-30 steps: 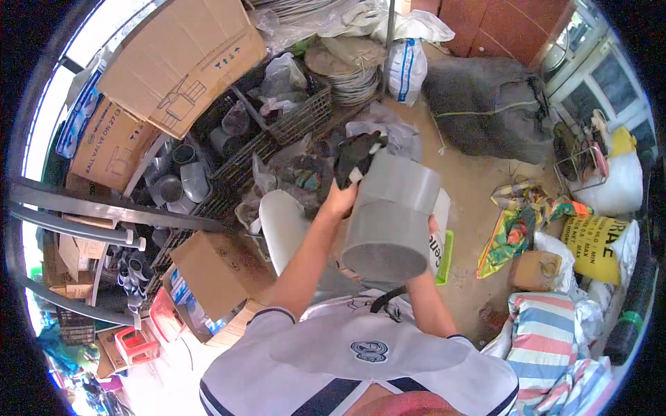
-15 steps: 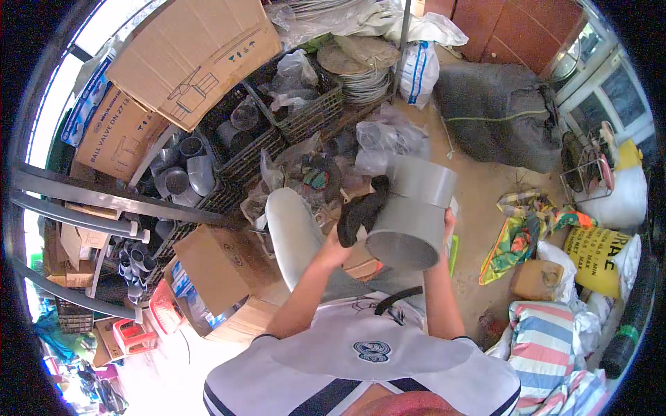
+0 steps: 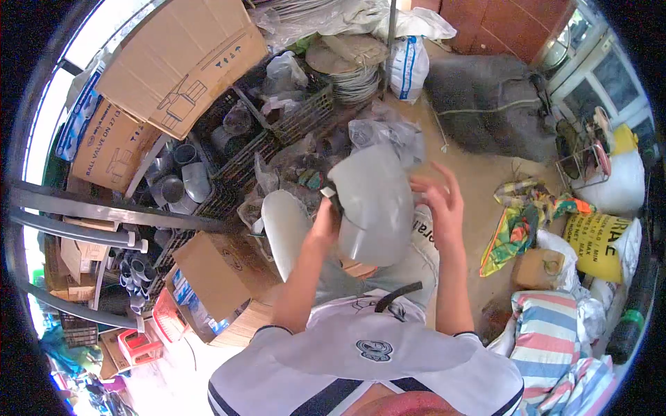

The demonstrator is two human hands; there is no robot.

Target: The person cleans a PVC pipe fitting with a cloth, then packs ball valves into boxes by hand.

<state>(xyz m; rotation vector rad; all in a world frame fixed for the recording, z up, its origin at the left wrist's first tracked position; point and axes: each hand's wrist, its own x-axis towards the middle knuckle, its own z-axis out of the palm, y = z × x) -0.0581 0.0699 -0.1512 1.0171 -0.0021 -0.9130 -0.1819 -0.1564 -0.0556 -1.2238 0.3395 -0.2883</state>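
Observation:
A large grey plastic pipe elbow [image 3: 378, 201] is held up over my lap, its smooth outer side facing me and somewhat blurred. My left hand [image 3: 325, 223] is closed at its left edge, with a bit of black cloth [image 3: 335, 201] showing between the fingers and the fitting; the rest of the cloth is hidden. On the other side, my right hand [image 3: 441, 200] has its fingers spread, the tips close to the elbow's right wall.
An open cardboard box [image 3: 218, 277] sits left of my knee. Black crates [image 3: 298, 114] of pipe fittings stand beyond it. Clear plastic bags [image 3: 388, 135] lie ahead, a dark bundle [image 3: 485, 104] at the far right, and a striped sack [image 3: 548, 333] at near right.
The elbow has turned from showing its open socket to showing its outer side, and moved slightly left. My right hand has come off it with fingers spread. The black cloth is now mostly hidden.

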